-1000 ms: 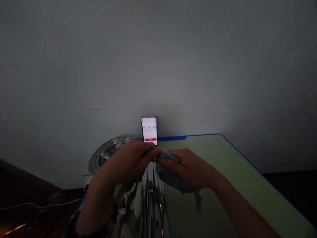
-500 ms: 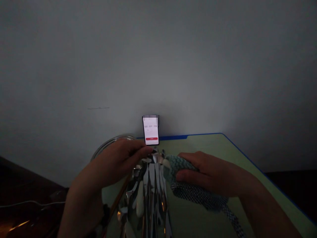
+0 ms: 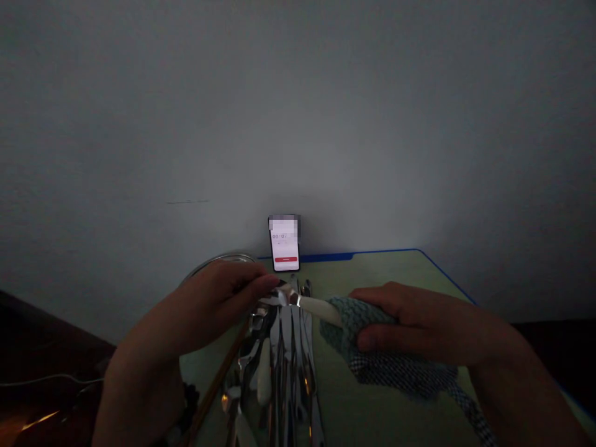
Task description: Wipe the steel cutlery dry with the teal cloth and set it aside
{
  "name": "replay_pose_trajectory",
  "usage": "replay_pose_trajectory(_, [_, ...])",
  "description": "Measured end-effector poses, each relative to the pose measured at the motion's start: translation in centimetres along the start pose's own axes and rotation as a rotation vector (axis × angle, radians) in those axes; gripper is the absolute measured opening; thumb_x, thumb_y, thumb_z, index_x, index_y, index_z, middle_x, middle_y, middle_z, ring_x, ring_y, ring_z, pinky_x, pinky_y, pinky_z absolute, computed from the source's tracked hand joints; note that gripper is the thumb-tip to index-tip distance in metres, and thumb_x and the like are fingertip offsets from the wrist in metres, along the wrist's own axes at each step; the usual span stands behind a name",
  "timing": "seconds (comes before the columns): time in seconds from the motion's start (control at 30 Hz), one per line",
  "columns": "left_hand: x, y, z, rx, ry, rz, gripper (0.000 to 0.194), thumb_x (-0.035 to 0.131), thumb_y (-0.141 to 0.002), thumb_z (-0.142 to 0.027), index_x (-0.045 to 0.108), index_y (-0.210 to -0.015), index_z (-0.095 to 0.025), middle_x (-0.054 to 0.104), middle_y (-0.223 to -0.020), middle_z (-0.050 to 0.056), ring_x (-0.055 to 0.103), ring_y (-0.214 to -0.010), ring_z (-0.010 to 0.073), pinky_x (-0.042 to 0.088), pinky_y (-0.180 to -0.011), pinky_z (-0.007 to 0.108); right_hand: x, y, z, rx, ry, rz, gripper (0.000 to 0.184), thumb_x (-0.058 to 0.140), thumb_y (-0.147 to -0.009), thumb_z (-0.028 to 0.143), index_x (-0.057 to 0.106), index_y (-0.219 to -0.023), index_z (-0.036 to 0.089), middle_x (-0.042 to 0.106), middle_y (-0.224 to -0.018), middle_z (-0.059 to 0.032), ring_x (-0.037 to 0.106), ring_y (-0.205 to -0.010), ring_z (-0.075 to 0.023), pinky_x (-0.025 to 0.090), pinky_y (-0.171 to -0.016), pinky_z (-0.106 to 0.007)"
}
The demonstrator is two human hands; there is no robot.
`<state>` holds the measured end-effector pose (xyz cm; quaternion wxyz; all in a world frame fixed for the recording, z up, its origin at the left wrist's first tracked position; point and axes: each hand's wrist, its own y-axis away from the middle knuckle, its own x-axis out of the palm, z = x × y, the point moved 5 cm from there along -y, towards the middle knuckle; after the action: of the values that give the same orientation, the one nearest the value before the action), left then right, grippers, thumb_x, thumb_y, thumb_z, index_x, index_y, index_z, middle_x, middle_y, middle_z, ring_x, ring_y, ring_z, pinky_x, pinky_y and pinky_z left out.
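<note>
Green tabletop (image 3: 386, 267) beneath, I see my left hand (image 3: 223, 304) pinching a white-handled utensil (image 3: 316, 307) by its metal head, right hand (image 3: 414, 323) pressing a teal knitted cloth (image 3: 342, 335) around the handle's end, neck uncovered, cutlery (image 3: 286, 351) below the left fingertips.

Green tabletop (image 3: 372, 279), blue-edged, lower centre to lower right of frame. Directly on it: metal cutlery (image 3: 288, 372), some white-handled, bottom centre, lying lengthwise; phone (image 3: 285, 245), lit screen, upright at far edge. Metal bowl (image 3: 228, 257) at far left corner, partly hidden.
</note>
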<state>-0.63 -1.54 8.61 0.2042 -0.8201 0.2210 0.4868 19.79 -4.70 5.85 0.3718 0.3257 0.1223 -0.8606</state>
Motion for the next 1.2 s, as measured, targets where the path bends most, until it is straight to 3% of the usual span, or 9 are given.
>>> replay_pose_trajectory(0.2, [0.6, -0.2, -0.6, 0.03, 0.1, 0.07, 0.035, 0.04, -0.089, -0.039, 0.06, -0.07, -0.017, 0.052, -0.059, -0.002, 0.046, -0.054, 0.0101, 0.034, -0.048, 0.021, 0.5, -0.1, 0.7, 0.041, -0.01, -0.029, 0.028, 0.046, -0.087, 0.042, 0.052, -0.074, 0.018, 0.05, -0.063, 0.0039, 0.044, -0.054, -0.0076, 0.033, -0.047, -0.018])
replay_pose_trajectory(0.53, [3.6, -1.9, -4.2, 0.141, -0.066, 0.121, 0.039, 0.035, -0.092, -0.036, 0.053, -0.064, -0.017, 0.048, -0.053, -0.004, 0.042, -0.049, 0.0081, 0.028, -0.048, 0.022, 1.2, -1.7, 0.5, 0.05, 0.233, -0.227, 0.029, 0.042, -0.089, 0.034, 0.057, -0.072, 0.017, 0.053, -0.057, 0.0023, 0.042, -0.05, -0.0081, 0.025, -0.048, -0.022])
replay_pose_trajectory(0.8, [3.2, -1.2, -3.9, 0.037, -0.012, 0.187, 0.037, 0.034, -0.092, -0.036, 0.059, -0.072, -0.018, 0.055, -0.059, -0.002, 0.049, -0.053, 0.0105, 0.033, -0.051, 0.022, 0.5, -1.7, 0.1, 0.029, 0.208, -0.213, 0.027, 0.043, -0.089, 0.031, 0.057, -0.07, 0.017, 0.05, -0.056, 0.0037, 0.042, -0.049, -0.0077, 0.026, -0.049, -0.022])
replay_pose_trajectory(0.97, [4.1, -1.1, -4.4, 0.118, -0.045, 0.212, 0.035, 0.033, -0.092, -0.033, 0.063, -0.079, -0.018, 0.062, -0.068, 0.001, 0.056, -0.063, 0.0136, 0.038, -0.059, 0.025, 0.6, -1.6, -0.3, 0.038, 0.246, -0.193, 0.024, 0.047, -0.088, 0.031, 0.057, -0.07, 0.017, 0.049, -0.053, 0.0044, 0.041, -0.047, -0.0069, 0.024, -0.048, -0.022])
replay_pose_trajectory(1.2, [4.8, -1.8, -4.2, 0.143, 0.054, 0.257, 0.037, 0.036, -0.092, -0.039, 0.06, -0.074, -0.017, 0.055, -0.061, -0.002, 0.05, -0.054, 0.01, 0.032, -0.049, 0.022, 0.9, -1.9, 0.1, -0.001, 0.186, -0.217, 0.021, 0.047, -0.087, 0.029, 0.056, -0.072, 0.017, 0.051, -0.057, 0.0042, 0.043, -0.05, -0.007, 0.027, -0.049, -0.02])
